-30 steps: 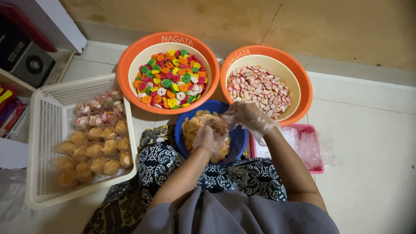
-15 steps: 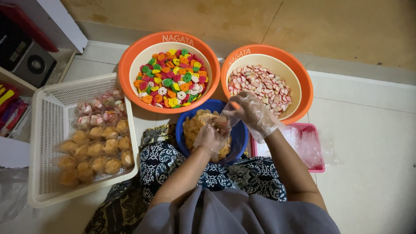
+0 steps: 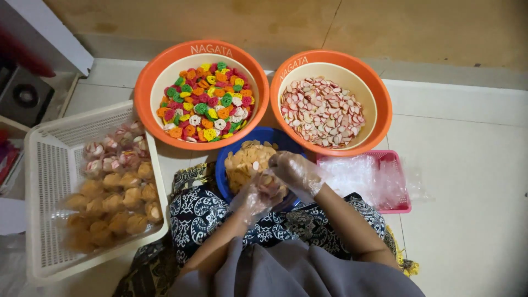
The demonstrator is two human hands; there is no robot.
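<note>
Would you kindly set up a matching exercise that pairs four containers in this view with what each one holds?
Containers:
1. left orange bowl
2. right orange bowl
3. blue bowl
4. white basket

Contents:
A. pale yellow-brown crackers
B. filled clear bags, some pinkish, some golden
C. multicoloured crackers in red, green, yellow and orange
D. white crackers with pink edges

Pairs: 1-C, 2-D, 3-A, 4-B
</note>
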